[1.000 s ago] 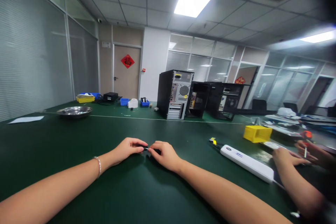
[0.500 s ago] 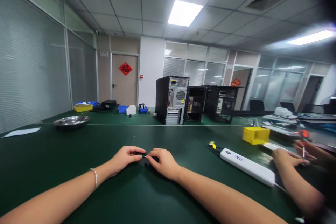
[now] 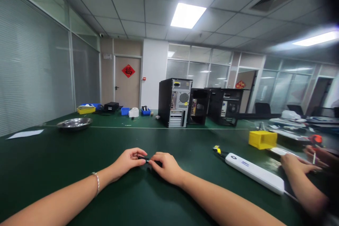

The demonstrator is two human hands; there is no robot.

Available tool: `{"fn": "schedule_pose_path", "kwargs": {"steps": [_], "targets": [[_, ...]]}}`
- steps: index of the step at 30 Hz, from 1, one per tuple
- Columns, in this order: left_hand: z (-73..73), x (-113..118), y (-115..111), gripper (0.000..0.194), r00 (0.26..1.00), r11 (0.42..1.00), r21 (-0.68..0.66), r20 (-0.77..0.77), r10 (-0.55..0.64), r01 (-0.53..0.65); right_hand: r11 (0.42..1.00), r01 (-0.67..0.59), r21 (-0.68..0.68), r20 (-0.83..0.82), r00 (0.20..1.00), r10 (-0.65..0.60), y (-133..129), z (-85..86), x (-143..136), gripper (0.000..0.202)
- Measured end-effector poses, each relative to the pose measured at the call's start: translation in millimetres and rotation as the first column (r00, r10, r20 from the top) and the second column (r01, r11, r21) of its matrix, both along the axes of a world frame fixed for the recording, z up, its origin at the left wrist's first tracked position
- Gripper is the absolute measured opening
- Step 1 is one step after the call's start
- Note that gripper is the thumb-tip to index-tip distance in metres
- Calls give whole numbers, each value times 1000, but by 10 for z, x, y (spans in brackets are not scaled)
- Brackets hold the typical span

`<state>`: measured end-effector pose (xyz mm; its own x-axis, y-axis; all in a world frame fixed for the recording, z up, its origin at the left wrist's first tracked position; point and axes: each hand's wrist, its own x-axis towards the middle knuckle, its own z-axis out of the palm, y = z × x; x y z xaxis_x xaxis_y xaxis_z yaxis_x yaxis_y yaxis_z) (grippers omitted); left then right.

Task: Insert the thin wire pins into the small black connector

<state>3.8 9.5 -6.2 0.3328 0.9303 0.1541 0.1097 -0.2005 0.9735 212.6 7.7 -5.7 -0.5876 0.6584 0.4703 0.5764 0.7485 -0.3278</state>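
Note:
Over the green table (image 3: 169, 139), my left hand (image 3: 126, 161) is closed in a pinch on a small black piece (image 3: 143, 158), too small to tell its kind. A bright, metal-looking bit shows at its right end. My right hand (image 3: 167, 167) sits close by, fingertips pinched together at that bright end. Whatever lies between the right fingers is mostly hidden by them. Both wrists stay low above the tabletop, and a bracelet (image 3: 96, 183) circles the left one.
To the right lies a white power strip (image 3: 254, 173); beyond it are a yellow bin (image 3: 262, 139) and a co-worker's hands (image 3: 293, 164) with a red-handled tool (image 3: 316, 139). Computer cases (image 3: 173, 104) stand at the back. A metal bowl (image 3: 74, 123) is at left.
The view has turned slightly to the left. My hands keep nearly the same pose, fingertips meeting at the small piece, and more of its black body shows.

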Motion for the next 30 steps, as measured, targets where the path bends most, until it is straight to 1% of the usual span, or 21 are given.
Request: {"fn": "schedule_pose_path", "kwargs": {"steps": [3,5,9,12,14,18,25,30], "targets": [[-10,0,3,33,999,997,62,-5,46,-45,1000,11,6,-4,1000,-11,7,-14,-9,25],[-14,-2,1,33,998,995,75,12,65,-66,1000,22,7,-4,1000,-22,15,-26,-11,25],[-26,-6,3,35,991,993,53,94,99,-104,999,45,2,4,999,-45,24,-35,-12,25],[-38,-8,12,37,984,995,24,151,90,-95,999,46,-4,2,999,-46,14,-25,-13,25],[-44,-12,17,38,984,995,28,150,93,-98,999,41,-5,-7,999,-41,1,-13,-14,26],[-42,-17,18,35,989,988,84,80,123,-129,999,42,-5,-21,999,-42,-16,0,-13,26],[30,1,-36,32,996,991,100,0,93,-92,999,33,-11,-29,999,-33,-1,-16,-14,24],[35,10,-49,36,1000,996,87,22,18,-20,1000,3,5,-191,982,-2,24,-43,-17,18]]}}
